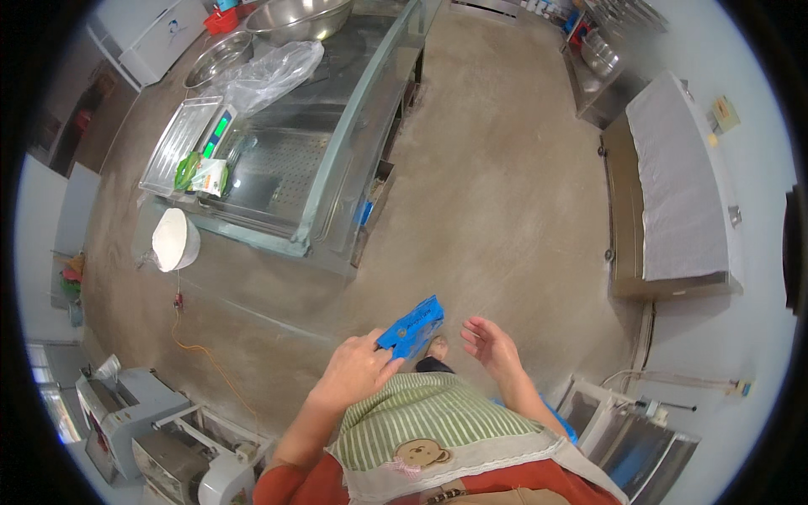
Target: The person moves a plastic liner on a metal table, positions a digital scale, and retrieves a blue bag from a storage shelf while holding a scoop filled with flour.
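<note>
A small blue packet (414, 326) with dark print is gripped in my left hand (358, 368), held out in front of my green striped apron (421, 412). The fingers close round the packet's near end, and its far end sticks out to the right. To the right of the packet, apart from it, my right hand (493, 347) is raised with its fingers loosely spread. Nothing shows in that hand.
A steel worktable (278, 168) at the upper left bears a scale (187, 145), a green-and-white packet (206, 175), a plastic bag (273, 76) and steel bowls. A white bucket (175, 240) stands nearby. Machines (139, 421) occupy the lower left; a cloth-covered cabinet (673, 185) lines the right wall.
</note>
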Motion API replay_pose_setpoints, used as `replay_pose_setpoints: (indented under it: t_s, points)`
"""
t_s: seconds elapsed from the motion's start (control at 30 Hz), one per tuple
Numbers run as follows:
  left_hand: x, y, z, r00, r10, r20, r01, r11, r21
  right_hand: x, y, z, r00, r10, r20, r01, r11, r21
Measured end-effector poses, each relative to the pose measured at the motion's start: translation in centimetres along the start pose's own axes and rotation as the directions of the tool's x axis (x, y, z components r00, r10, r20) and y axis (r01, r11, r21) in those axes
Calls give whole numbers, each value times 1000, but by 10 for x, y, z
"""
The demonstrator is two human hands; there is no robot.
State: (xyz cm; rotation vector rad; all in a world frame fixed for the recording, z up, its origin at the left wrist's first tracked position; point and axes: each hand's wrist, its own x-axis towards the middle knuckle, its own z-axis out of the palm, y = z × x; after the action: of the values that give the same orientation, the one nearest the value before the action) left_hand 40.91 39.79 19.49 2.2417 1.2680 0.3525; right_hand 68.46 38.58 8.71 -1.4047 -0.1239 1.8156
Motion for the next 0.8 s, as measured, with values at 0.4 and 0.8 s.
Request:
replay_pose_setpoints:
  t_s: [0.4,0.8]
  points:
    - [137,-20,13,974,-153,-169,159,987,25,137,-114,8,978,153,141,-106,951,-291]
    - [249,-49,-41,911,-339,-234,326,941,-92,287,-225,55,938,316,141,-112,662,-741]
